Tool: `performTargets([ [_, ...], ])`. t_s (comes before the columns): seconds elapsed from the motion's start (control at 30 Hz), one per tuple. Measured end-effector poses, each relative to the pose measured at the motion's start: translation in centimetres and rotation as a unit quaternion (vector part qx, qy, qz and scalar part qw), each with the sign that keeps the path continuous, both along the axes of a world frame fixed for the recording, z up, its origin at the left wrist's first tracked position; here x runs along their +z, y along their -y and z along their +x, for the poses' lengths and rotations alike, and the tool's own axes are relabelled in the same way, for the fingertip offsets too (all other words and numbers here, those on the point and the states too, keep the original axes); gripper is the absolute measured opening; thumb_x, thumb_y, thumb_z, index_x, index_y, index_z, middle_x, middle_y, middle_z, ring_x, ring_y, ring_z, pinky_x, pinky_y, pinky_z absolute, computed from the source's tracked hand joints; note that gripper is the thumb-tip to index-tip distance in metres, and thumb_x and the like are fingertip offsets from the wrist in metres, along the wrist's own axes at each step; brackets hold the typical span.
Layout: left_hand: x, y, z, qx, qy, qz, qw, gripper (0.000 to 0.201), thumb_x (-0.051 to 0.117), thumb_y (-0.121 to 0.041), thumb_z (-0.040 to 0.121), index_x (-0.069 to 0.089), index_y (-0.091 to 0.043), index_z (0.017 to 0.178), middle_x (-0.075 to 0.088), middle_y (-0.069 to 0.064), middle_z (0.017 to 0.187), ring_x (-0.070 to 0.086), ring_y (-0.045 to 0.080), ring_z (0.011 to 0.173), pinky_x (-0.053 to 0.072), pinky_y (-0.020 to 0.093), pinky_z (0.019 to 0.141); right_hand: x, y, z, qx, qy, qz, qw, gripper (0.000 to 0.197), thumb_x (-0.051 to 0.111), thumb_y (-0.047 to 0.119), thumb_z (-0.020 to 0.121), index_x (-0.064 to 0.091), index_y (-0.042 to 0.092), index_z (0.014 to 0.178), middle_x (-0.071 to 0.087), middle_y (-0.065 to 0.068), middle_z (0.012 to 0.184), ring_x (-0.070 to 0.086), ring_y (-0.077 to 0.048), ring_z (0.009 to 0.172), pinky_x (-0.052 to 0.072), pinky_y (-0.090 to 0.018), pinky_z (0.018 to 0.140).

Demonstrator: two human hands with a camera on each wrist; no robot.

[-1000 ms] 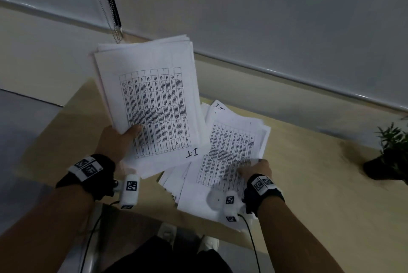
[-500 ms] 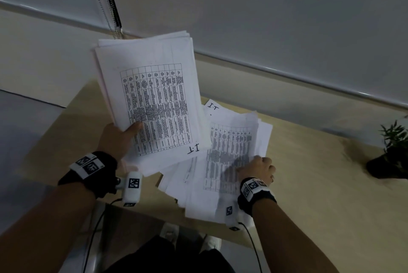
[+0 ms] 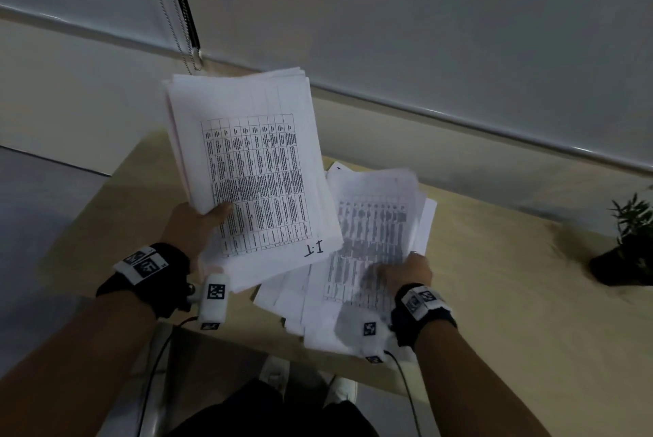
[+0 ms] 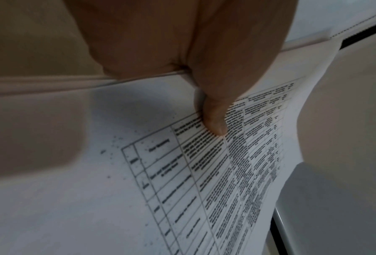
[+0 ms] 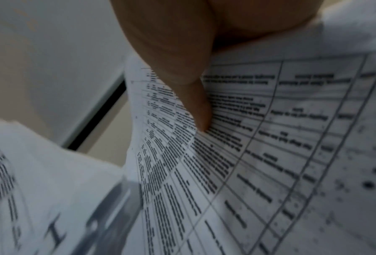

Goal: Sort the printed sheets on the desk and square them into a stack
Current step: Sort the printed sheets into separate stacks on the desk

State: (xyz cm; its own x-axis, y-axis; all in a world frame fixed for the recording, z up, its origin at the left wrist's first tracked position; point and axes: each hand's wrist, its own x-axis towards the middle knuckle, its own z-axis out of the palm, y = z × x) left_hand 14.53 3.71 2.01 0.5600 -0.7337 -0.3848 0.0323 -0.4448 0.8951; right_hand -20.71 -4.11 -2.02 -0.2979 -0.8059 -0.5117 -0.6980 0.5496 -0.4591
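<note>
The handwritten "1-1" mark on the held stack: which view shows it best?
The head view. There the "1-1" mark sits sharp on the top sheet's near corner, on the stack that the left hand holds. The right wrist view catches only a blurred stroke at its bottom edge. The left wrist view shows the table print, not the mark.

The head view looks steeply down on the desk [image 3: 494, 295]; both wrist views sit close over printed sheets [image 4: 204, 172], which all views share.
</note>
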Motion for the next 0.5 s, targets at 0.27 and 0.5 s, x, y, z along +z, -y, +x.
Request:
performTargets([
  [0.27, -5.2, -0.2, -2.6, -0.134, -0.024, 0.166, 0.977, 0.084, 0.087, -0.051, 0.061, 0.061, 0.002, 0.123, 0.068, 0.017, 0.115, 0.063, 0.037, 0.11, 0.048, 0.045, 0.098, 11.1, 2.7, -6.1, -0.005, -0.025, -0.225, 0.974, 0.039, 0.079, 0.028, 0.078, 0.067, 0.0, 0.102, 0.067, -0.018, 0.091, 0.066, -0.034, 0.082, 0.046, -0.033, 0.063],
  [0.5, -5.0, 1.3, -5.5, -0.212, 0.076, 0.233, 0.946, 0.071, 0.075, -0.041, 0.082, 0.052, 0.003, 0.134, 0.059, 0.019, 0.133, 0.058, 0.036, 0.117, 0.049, 0.042, 0.098, 14.5, 3.7, -4.4, 0.015, 0.124, -0.203, 0.971, 0.028, 0.082, 0.018, 0.076, 0.066, 0.009, 0.097, 0.067, -0.006, 0.09, 0.061, -0.017, 0.069, 0.043, -0.018, 0.054],
])
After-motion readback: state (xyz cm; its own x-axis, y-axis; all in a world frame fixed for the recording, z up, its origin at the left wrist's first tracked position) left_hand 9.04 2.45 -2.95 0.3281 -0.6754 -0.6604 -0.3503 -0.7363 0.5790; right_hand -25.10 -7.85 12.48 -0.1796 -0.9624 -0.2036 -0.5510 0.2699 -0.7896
